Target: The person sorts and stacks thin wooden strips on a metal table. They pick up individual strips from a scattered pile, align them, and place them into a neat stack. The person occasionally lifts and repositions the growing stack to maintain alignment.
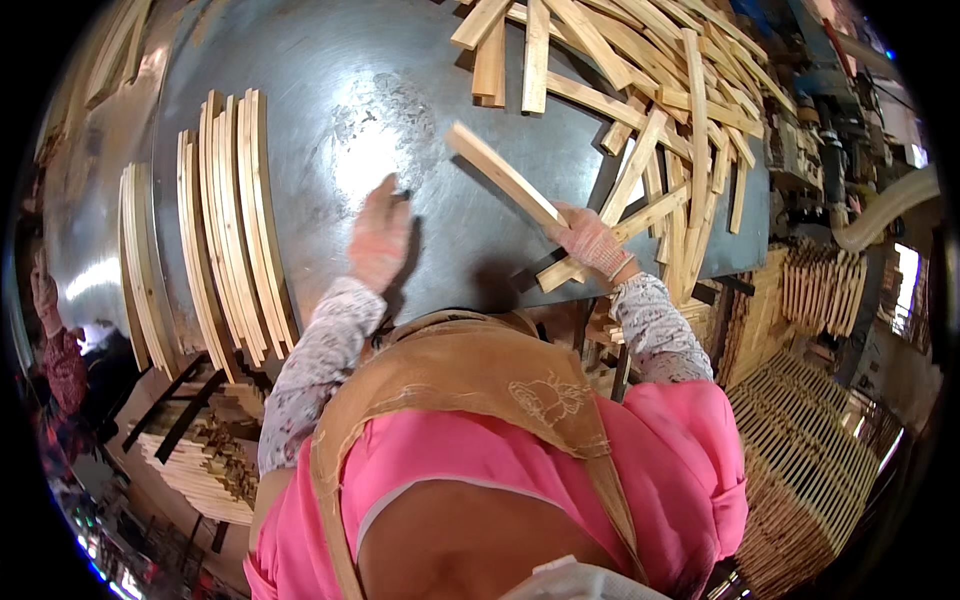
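The metal table [310,75] gleams with a bright patch of light [372,155], a pale hose [888,216] and a window [907,278] to its right.

White glare burns on the steel tabletop [375,150].

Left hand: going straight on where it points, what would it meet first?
Ahead of the left hand, the way looks free over the metal tabletop, probably just passing left of the loose wooden strips; height is hard to judge.

From close above, a head-worn fisheye looks down over the apron [450,370] onto the metal table [320,70].
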Demonstrator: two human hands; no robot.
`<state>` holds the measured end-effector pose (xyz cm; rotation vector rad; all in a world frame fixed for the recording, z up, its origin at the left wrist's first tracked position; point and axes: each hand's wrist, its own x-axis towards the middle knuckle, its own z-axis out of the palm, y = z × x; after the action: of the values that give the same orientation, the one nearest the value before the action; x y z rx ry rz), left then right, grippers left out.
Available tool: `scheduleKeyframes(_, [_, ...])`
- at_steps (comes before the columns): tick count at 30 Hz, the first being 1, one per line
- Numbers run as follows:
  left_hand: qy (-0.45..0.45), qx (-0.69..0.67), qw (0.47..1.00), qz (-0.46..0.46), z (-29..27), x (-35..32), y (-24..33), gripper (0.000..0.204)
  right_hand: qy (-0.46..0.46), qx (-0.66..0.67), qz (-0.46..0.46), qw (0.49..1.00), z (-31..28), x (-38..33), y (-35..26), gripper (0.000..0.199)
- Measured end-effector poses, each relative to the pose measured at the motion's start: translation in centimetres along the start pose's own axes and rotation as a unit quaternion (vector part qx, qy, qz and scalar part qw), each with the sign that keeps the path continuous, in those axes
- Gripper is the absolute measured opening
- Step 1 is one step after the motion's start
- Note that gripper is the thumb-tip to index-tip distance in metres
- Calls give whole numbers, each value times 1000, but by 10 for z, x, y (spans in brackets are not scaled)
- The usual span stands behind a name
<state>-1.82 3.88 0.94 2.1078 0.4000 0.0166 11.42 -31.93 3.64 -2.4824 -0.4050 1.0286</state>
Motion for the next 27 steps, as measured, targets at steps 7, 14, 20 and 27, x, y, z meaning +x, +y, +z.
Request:
scheduleKeyframes(7, [-203, -278, 924, -164, 99, 30, 80, 57, 174, 171, -205, 948, -25, 151, -87, 44])
scheduleKeyframes(14, [117, 98, 959, -238, 2, 9, -2, 45, 332, 178, 48, 925, -127, 263, -146, 116])
scheduleKeyframes(20, [168, 514, 812, -219, -95, -50, -88, 63, 277, 65, 119, 951, -114, 320, -177, 117])
scheduleKeyframes(27, [207, 308, 919, -133, -75, -29, -88, 80, 280, 123, 32, 951, -112, 249, -146, 112])
